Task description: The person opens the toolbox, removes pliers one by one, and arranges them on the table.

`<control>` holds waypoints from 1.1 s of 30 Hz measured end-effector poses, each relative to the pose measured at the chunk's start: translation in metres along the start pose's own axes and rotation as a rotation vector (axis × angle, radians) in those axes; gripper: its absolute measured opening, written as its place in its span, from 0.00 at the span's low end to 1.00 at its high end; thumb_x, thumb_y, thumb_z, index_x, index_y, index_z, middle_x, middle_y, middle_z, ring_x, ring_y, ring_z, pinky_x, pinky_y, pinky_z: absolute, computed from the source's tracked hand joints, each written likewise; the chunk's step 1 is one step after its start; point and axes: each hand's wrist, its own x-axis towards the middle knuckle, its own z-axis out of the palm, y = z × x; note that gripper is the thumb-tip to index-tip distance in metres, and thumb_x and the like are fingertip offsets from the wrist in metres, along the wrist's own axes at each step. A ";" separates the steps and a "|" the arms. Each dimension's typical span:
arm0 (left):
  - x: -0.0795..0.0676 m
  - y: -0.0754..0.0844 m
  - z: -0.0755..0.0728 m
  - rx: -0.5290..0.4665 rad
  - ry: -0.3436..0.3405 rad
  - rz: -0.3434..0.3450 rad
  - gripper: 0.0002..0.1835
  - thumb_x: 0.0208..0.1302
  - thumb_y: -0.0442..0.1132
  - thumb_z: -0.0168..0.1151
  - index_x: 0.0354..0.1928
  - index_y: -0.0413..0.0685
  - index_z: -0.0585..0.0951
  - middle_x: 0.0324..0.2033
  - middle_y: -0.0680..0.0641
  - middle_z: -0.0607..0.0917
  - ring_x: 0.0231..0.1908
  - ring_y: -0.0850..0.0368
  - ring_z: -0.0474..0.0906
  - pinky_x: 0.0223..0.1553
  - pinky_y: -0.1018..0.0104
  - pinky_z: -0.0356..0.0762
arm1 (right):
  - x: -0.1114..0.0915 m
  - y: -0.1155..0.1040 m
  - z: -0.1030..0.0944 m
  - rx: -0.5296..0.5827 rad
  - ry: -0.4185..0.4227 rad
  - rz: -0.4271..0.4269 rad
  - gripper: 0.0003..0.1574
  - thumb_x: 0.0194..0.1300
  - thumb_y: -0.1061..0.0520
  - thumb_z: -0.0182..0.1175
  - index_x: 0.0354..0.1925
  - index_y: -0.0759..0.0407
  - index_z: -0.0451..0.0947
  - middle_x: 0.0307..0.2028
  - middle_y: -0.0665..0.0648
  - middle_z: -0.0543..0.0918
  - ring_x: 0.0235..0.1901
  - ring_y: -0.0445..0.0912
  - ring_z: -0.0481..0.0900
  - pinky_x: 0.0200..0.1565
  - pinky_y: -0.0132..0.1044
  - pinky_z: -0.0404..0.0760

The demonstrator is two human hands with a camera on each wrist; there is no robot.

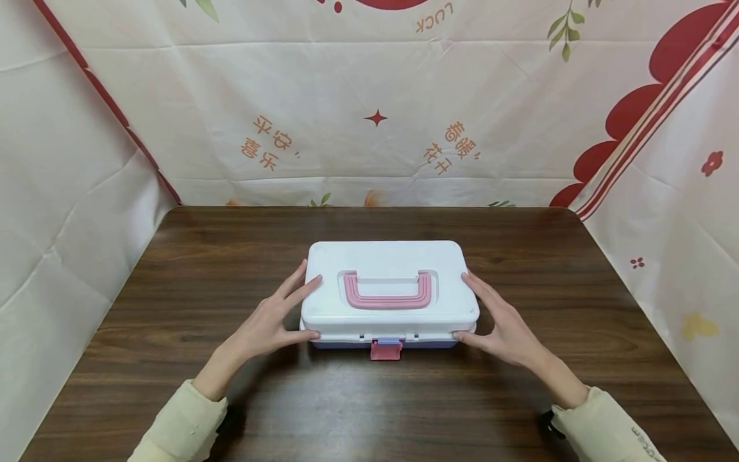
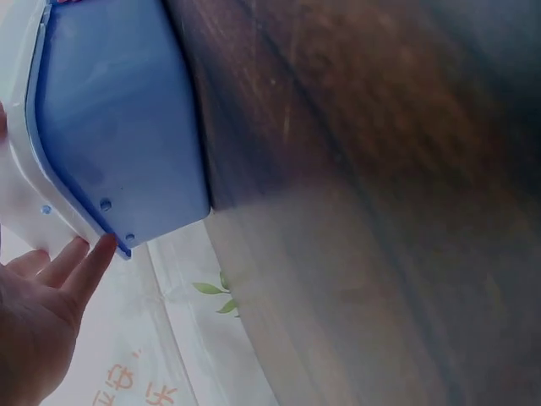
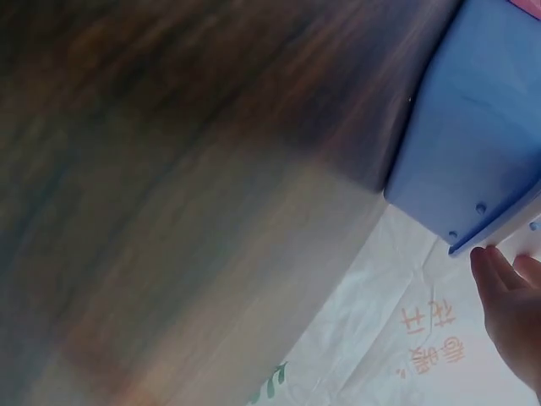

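A plastic storage box stands on the table, with a white lid (image 1: pixel 392 256), a pink handle (image 1: pixel 388 301) lying folded on top, and a blue base (image 2: pixel 118 110). At the middle of its front, a pink latch (image 1: pixel 385 351) sticks outward. My left hand (image 1: pixel 268 324) grips the lid's left end, thumb at the front edge and one finger on top. The right hand (image 1: pixel 508 330) holds the opposite end, its thumb at the front corner and fingers along the side. Both wrist views show fingertips at the lid's rim, above the blue base.
The dark wood-grain table (image 1: pixel 369 410) extends around the box on all sides. A white cloth (image 1: pixel 346 83) with red trim, leaves and orange characters hangs behind the table's far edge and along both sides.
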 end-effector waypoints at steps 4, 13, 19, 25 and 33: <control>0.001 0.000 -0.001 0.003 0.042 0.030 0.45 0.46 0.58 0.64 0.66 0.59 0.57 0.66 0.46 0.48 0.57 0.50 0.60 0.45 0.49 0.67 | 0.001 -0.002 -0.001 -0.008 0.015 0.001 0.61 0.40 0.49 0.72 0.67 0.53 0.50 0.64 0.54 0.55 0.61 0.48 0.54 0.56 0.39 0.58; 0.010 0.003 -0.010 -0.049 0.145 0.001 0.42 0.48 0.56 0.64 0.65 0.58 0.59 0.64 0.47 0.57 0.56 0.49 0.63 0.45 0.48 0.66 | 0.011 -0.004 -0.013 0.018 0.024 -0.060 0.67 0.32 0.48 0.75 0.67 0.55 0.49 0.64 0.55 0.54 0.61 0.47 0.54 0.56 0.26 0.51; 0.009 0.000 -0.014 -0.045 0.061 0.021 0.48 0.43 0.57 0.67 0.66 0.58 0.55 0.65 0.46 0.52 0.57 0.49 0.61 0.47 0.48 0.65 | 0.010 -0.004 -0.015 -0.001 0.079 -0.084 0.67 0.29 0.49 0.77 0.65 0.56 0.54 0.62 0.55 0.59 0.57 0.45 0.62 0.53 0.25 0.58; 0.012 -0.003 -0.021 0.020 0.036 0.110 0.55 0.37 0.58 0.70 0.67 0.53 0.52 0.65 0.44 0.51 0.56 0.50 0.62 0.44 0.52 0.68 | 0.013 -0.004 -0.015 0.032 0.250 -0.190 0.60 0.27 0.51 0.77 0.60 0.64 0.63 0.53 0.59 0.72 0.39 0.40 0.76 0.42 0.24 0.69; 0.033 -0.007 -0.036 -0.125 0.087 0.046 0.51 0.41 0.49 0.71 0.67 0.55 0.53 0.59 0.44 0.65 0.47 0.54 0.72 0.34 0.63 0.75 | 0.034 -0.010 -0.031 -0.002 0.346 -0.094 0.59 0.20 0.63 0.78 0.58 0.61 0.67 0.36 0.59 0.81 0.31 0.38 0.76 0.35 0.23 0.69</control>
